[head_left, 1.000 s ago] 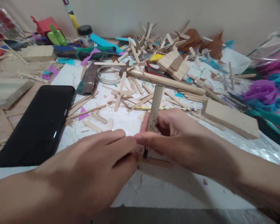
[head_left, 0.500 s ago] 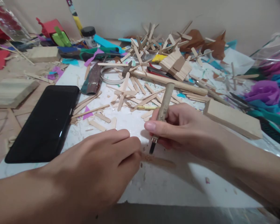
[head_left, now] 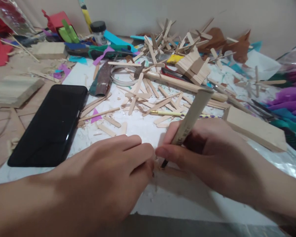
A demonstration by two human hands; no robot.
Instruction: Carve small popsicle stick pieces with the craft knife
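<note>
My right hand (head_left: 199,144) grips a wood carving chisel (head_left: 191,120) with a pale wooden handle and a dark blade. The handle leans to the right, and the blade tip rests on a popsicle stick (head_left: 179,172), at a rough, nicked spot. My left hand (head_left: 123,161) is closed, its fingertips pinching the left end of that stick down against the white sheet (head_left: 167,204). The held end is hidden by the fingers, and my right hand's shadow falls over the stick.
A black phone (head_left: 49,125) lies on the left. Behind the hands are loose popsicle sticks, a pencil (head_left: 167,113), a hammer (head_left: 182,82) and a tape roll (head_left: 124,82). A wooden block (head_left: 255,128) sits to the right, another block (head_left: 14,90) far left. Purple crepe paper (head_left: 288,100) lies right.
My right hand has lowered and tipped the chisel further right, its blade now down at the nicked spot. My left hand keeps its hold. The whole view has shifted slightly.
</note>
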